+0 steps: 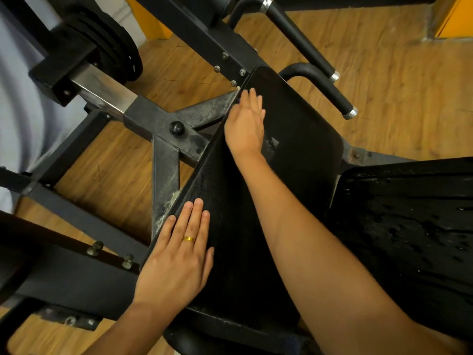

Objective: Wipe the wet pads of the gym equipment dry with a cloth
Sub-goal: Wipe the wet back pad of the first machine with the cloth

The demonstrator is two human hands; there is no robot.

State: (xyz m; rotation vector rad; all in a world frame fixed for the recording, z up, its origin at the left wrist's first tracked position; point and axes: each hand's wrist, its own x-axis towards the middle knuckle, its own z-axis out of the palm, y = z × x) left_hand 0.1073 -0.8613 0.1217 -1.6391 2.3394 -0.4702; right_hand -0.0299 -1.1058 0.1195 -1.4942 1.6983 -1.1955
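Seemingly our left hand (179,254) and right hand (245,124), fingers straight, press the dry-looking slanted pad (302,155); the wet pad (409,226) awaits, beaded.

Gym interior, steel machine frame (163,124), stacked weight plates (117,52), padded seat (294,139), foam handles (302,39), wood-look floor (399,73)

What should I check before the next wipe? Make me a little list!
1. Cloth in a hand: cannot tell. None shows plainly under the right hand.
2. Left hand steadying the slanted pad: ok. It lies flat near the lower edge.
3. Slanted pad dry: cannot tell. No drops show, only a worn patch.
4. Side pad dry: not ok. Droplets cover it.
5. Handle bars clear of both hands: ok.
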